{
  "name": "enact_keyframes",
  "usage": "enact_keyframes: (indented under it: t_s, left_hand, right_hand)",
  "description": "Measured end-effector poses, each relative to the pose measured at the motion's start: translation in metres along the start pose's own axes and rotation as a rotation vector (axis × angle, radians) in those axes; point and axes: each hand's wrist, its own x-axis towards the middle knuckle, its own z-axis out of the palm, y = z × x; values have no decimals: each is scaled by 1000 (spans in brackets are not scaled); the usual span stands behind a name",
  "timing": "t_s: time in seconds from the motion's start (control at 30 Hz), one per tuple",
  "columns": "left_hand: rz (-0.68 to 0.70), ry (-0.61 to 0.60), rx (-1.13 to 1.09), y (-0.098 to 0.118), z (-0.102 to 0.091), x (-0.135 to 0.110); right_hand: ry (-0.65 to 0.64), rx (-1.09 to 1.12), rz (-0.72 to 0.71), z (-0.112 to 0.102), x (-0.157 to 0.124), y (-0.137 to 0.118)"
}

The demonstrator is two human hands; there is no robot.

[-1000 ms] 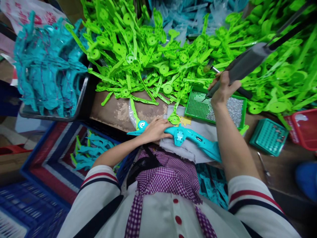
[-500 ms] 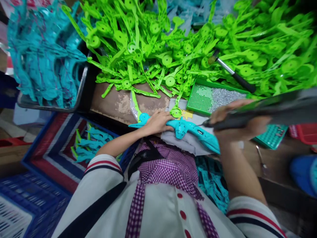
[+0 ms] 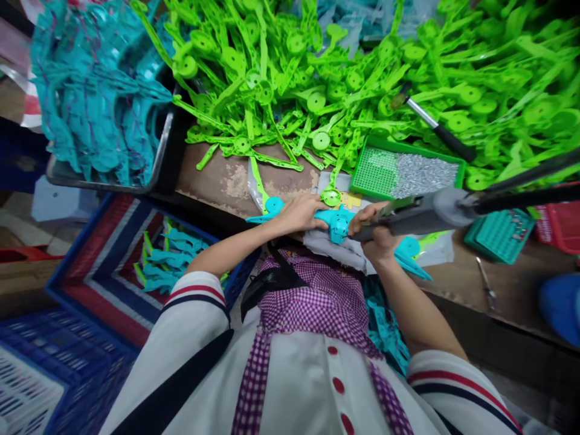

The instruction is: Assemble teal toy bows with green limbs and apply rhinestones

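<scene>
A turquoise plastic toy body (image 3: pixel 338 225) lies across a grey cloth (image 3: pixel 328 249) at the table's near edge. My left hand (image 3: pixel 301 212) is closed over its left part, pressing it down. My right hand (image 3: pixel 375 234) grips a grey power screwdriver (image 3: pixel 421 211), whose body slants up to the right. Its tip points at the toy just right of the raised middle; hand and tool hide the exact contact. Light green arms with round discs, such as the green disc (image 3: pixel 330 197), adjoin the toy.
Bright green plastic parts (image 3: pixel 317 99) are heaped along the back, with a hammer (image 3: pixel 437 125) on them. A green tray (image 3: pixel 376 193) holds small metal screws. Turquoise parts (image 3: pixel 97 103) fill a black bin at left. A teal basket (image 3: pixel 498 237) and a loose screwdriver (image 3: pixel 486 284) lie at right.
My right hand and the power screwdriver have moved left along the toy, to near its middle. My left hand stays on the toy. The whole view has shifted slightly.
</scene>
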Motion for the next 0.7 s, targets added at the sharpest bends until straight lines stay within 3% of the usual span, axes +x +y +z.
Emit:
enact_keyframes:
  t_s: [0.13,0.27,0.43,0.53,0.6,0.63,0.67,0.7]
  left_hand:
    - [13,13,21,-1,2,0]
    - [19,32,14,-5,3,-2]
    - [162,62,-160,-9,-3,-2]
    - [361,235,-468,7,-18,4]
    - [437,317,-677,25,-31,8]
    - [439,342,-762,34,-37,10]
    - [422,366,-829,41,-41,11]
    - [391,395,-879,46,-45,13]
  right_hand:
    - [-28,-114,29,-2,-9,14]
    - [109,-227,33,-1,-12,13]
    - [317,-280,-4,26,16,-13]
    - [250,-424,-110,38,38,-43]
    - [143,-561,-214,18,38,-65]
    - [138,-640,-261,-4,30,-75]
    - [188,-720,-287,-37,18,-83]
    - [327,-813,-273,-77,1,-89]
